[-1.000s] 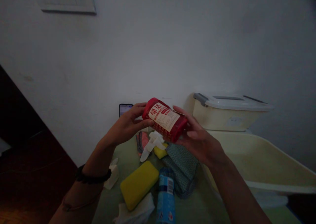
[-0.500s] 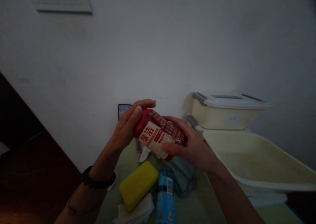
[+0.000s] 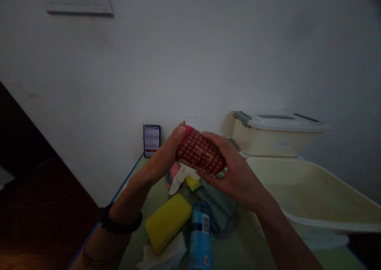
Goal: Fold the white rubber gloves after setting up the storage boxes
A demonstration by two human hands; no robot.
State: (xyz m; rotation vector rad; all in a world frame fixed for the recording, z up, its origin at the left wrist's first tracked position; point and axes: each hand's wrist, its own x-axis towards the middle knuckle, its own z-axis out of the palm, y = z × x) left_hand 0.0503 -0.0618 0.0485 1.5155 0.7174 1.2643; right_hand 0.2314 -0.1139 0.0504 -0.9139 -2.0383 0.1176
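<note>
Between my two hands is a red printed package point(image 3: 201, 151), tilted and held above the table. Its dark red side with rows of light characters faces me. My left hand point(image 3: 166, 151) presses fingers and thumb against its upper left end. Wrapped round its right end is my right hand point(image 3: 230, 166), thumb below and fingers on top. Beneath it lie a white cloth strip point(image 3: 180, 178), a small yellow piece point(image 3: 193, 183) and a folded teal cloth point(image 3: 218, 204). Closer to me are a yellow sponge point(image 3: 168, 222) and a blue bottle point(image 3: 200, 238) with a barcode.
A phone point(image 3: 152, 141) leans upright against the wall. At right, a lidded cream box point(image 3: 264, 137) stands behind an open cream bin point(image 3: 312, 190). White crumpled tissue point(image 3: 166, 254) lies under the sponge. The green table point(image 3: 133, 230) has a blue left edge.
The package has been turned in my hands, so its white label has gone out of sight and the patterned side faces me. My left hand has shifted right, uncovering the phone.
</note>
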